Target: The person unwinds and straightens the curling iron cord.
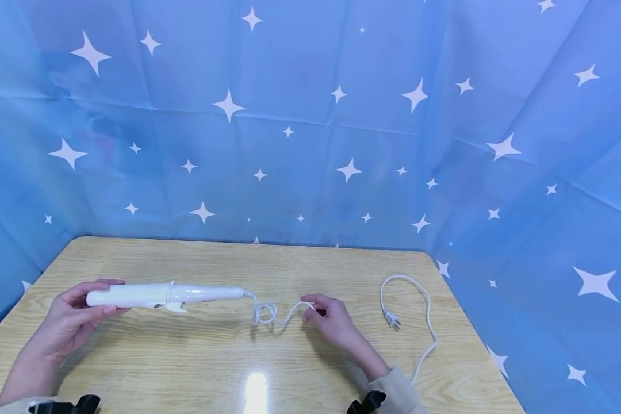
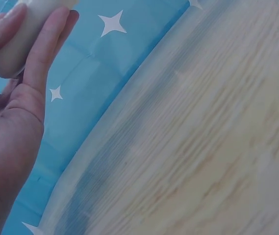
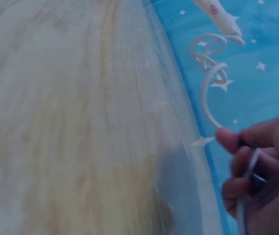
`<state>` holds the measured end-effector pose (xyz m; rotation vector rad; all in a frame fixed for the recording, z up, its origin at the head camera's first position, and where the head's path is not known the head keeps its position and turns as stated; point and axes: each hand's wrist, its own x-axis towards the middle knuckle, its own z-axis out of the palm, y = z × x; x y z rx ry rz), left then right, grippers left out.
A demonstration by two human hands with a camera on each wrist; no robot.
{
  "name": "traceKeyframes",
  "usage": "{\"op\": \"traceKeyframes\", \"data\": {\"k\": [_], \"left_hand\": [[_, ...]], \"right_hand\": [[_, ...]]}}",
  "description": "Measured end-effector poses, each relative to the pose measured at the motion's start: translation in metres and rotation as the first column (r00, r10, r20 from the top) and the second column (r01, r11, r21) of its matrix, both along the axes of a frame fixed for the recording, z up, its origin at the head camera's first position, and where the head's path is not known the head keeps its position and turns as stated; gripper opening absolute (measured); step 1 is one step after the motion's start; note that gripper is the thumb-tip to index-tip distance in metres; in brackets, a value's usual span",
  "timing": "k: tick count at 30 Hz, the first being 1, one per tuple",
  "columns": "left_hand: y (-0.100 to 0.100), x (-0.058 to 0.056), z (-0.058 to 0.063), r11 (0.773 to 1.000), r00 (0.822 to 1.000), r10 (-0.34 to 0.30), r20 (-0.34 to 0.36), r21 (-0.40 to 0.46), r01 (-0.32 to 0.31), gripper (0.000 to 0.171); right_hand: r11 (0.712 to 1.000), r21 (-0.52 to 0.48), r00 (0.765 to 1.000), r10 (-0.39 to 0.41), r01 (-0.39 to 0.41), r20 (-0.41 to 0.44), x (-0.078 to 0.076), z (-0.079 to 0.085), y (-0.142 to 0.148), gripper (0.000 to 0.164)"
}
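Observation:
A white curling iron (image 1: pixel 205 293) with a small lever at its middle is held level above the table in the head view. My left hand (image 1: pixel 69 322) grips its thick rounded end between thumb and fingers; the left wrist view shows that end (image 2: pixel 16 44) in the fingers. From the thin end runs a white cord (image 1: pixel 267 313), loosely looped. My right hand (image 1: pixel 335 325) pinches this cord, and the right wrist view shows it passing through the curled fingers (image 3: pixel 235 188). Something small and dark shows among those fingers; its kind is unclear.
The cord's far part lies in a curve on the wooden table (image 1: pixel 196 356) at the right, ending in a two-pronged plug (image 1: pixel 392 319). A blue curtain with white stars (image 1: pixel 300 144) stands behind and beside the table. Black straps show at both wrists.

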<state>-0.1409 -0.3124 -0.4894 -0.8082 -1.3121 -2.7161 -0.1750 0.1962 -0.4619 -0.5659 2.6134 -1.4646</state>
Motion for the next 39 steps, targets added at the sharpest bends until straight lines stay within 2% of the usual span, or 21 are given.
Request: {"op": "traceKeyframes", "data": {"k": [5,12,18,23,26,28,30,34,39], "left_hand": [[-0.002,0.001,0.002,0.999,1.0,-0.005,0.009,0.032,0.005,0.06],[-0.006,0.003,0.003,0.998,0.999,0.024,0.026,0.052,-0.026,0.06],[-0.01,0.004,0.004,0.997,1.0,0.014,-0.004,0.08,-0.013,0.059],[-0.015,0.006,0.002,0.997,0.998,0.057,-0.036,0.047,-0.055,0.057],[-0.019,0.009,0.001,0.996,0.996,0.082,-0.033,0.031,-0.081,0.056],[-0.022,0.009,0.0,0.997,0.996,0.078,-0.04,0.025,-0.077,0.056],[-0.023,0.009,0.0,0.997,0.996,0.069,-0.047,0.024,-0.068,0.056],[-0.023,0.006,0.0,0.999,0.995,0.053,-0.084,0.013,-0.052,0.055],[-0.02,0.005,0.001,0.999,0.995,0.038,-0.089,0.011,-0.037,0.056]], "right_hand": [[0.997,-0.047,0.998,-0.066,0.066,-0.007,0.004,-0.002,0.007,0.026],[0.998,-0.015,0.998,-0.056,0.055,-0.035,0.009,0.0,0.022,0.024],[0.995,-0.015,0.995,-0.095,0.094,-0.045,0.009,0.005,0.041,0.023],[0.99,-0.034,0.989,-0.137,0.136,-0.052,0.009,0.009,0.059,0.022],[0.977,-0.072,0.976,-0.206,0.201,-0.068,0.01,0.009,0.073,0.02],[0.971,-0.095,0.972,-0.225,0.219,-0.065,0.01,0.009,0.082,0.02],[0.974,-0.107,0.977,-0.207,0.201,-0.051,0.011,0.009,0.088,0.021],[0.992,-0.063,0.994,-0.106,0.105,-0.005,0.011,0.01,0.091,0.024],[0.998,-0.026,0.998,-0.061,0.062,0.019,0.011,0.01,0.089,0.022]]}}
